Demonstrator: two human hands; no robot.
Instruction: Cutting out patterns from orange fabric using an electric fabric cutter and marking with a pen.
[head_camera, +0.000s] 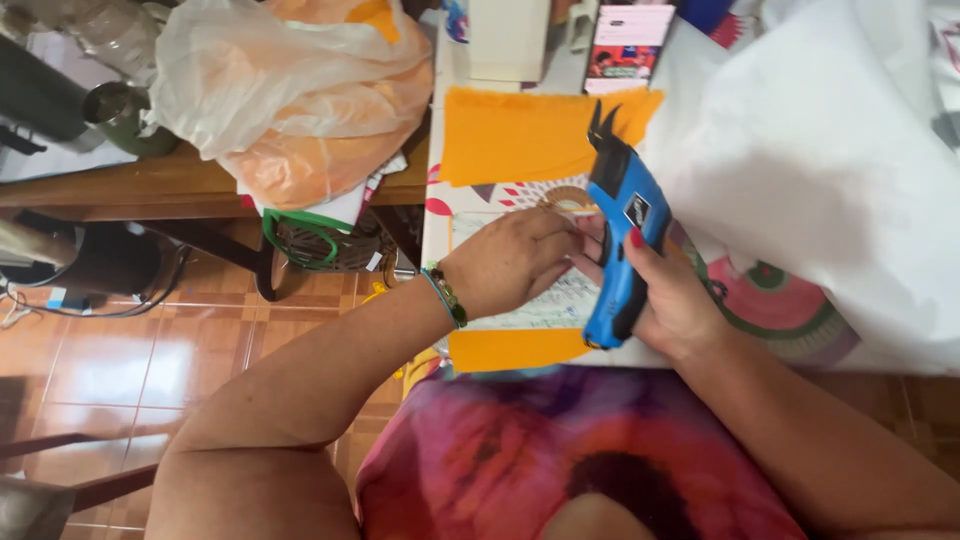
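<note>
- The blue electric cutter (622, 240) stands tilted over the middle of the white table (436, 150), its dark blades pointing away from the person at the orange cloth (530, 135).
- The right hand (672, 298) is wrapped tight around the cutter's handle, with a red-nailed thumb pressed on its side.
- The left hand (515, 262) lies just beside the cutter, fingers curled down onto a paper pattern (540, 310); whether they pinch anything I cannot tell, since the knuckles hide the tips.
- A bead bracelet (446, 296) circles the left wrist.
- A second strip of orange cloth (510, 350) shows at the near table edge, under the paper.
- A round patterned cloth (790, 305) in pink and green lies to the right of the right hand, partly under a big white sheet (830, 160) that covers the right side of the table and crowds the cutter's far side.
- At the far table edge stand a white box (508, 38) and a small printed packet (625, 45).
- To the left, well apart, a wooden bench (130, 185) bears a bulging pale plastic bag (290, 90) and a metal cup (115, 112).
- Below the bench sit a green-rimmed basket (315, 240) and a dark pot (95, 260) on the glossy brown tile floor (150, 360).
</note>
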